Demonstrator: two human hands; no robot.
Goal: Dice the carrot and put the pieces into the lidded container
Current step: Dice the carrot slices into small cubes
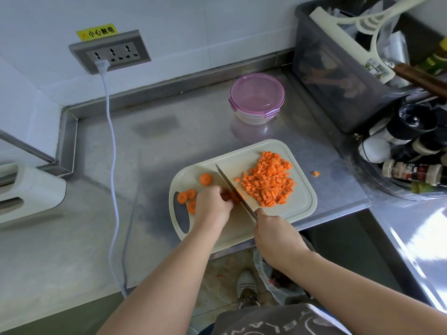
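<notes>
A pale cutting board [302, 209] lies on the steel counter. A heap of diced carrot [269, 180] covers its right half. Several carrot rounds [191, 193] lie at its left end. My left hand [212, 204] holds down a carrot piece [234, 196] with curled fingers. My right hand [275, 234] grips the handle of a knife [233, 189], whose blade rests against that piece. The round container with a closed purple lid [257, 96] stands behind the board.
One stray carrot cube [315, 174] lies on the counter right of the board. A grey bin of utensils [343, 68] and a tray of spice bottles [408, 163] crowd the right. A white cable [112, 165] runs down from a wall socket. A white appliance [26, 192] sits far left.
</notes>
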